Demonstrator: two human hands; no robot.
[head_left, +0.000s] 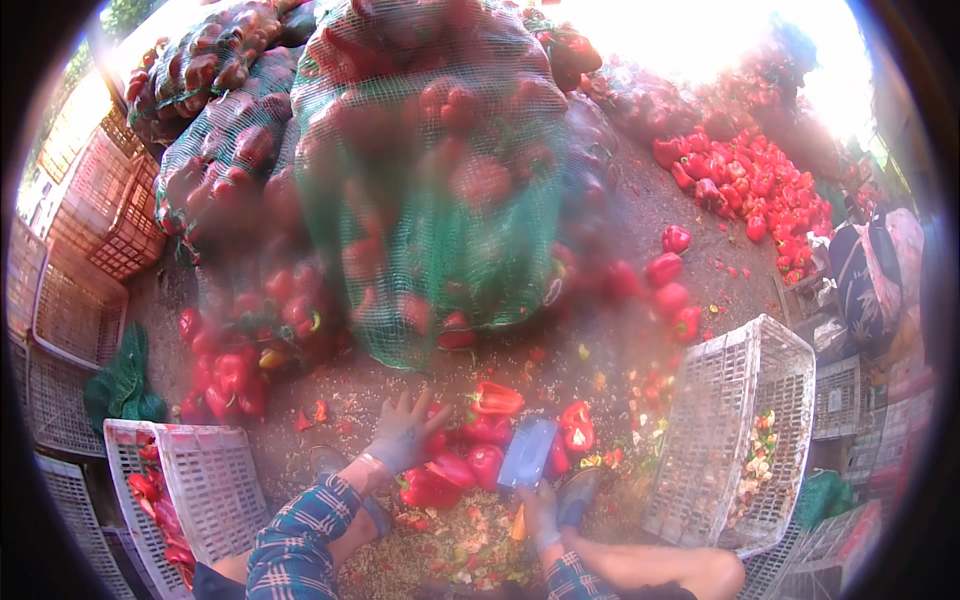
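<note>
My left hand [404, 432], in a pale glove, reaches forward with fingers spread, beside a small pile of red bell peppers [487, 463] on the ground. It holds nothing that I can make out. My right hand [541, 517] is closed around a cleaver, its wide bluish blade [528, 452] pointing away from me over the right part of the pile. A bit of the orange-brown handle [518, 522] shows beside the fingers. Behind the blade lies a cut-open pepper [577, 426], its pale inside showing. Another red pepper [497, 399] lies at the pile's far side.
A large green mesh sack of peppers [440, 200] stands ahead. On my left a crate [215, 485] holds red pieces; on my right a tilted white crate [700, 440] contains pale scraps. More peppers [745, 180] are heaped far right. Seeds and trimmings [470, 550] litter the ground.
</note>
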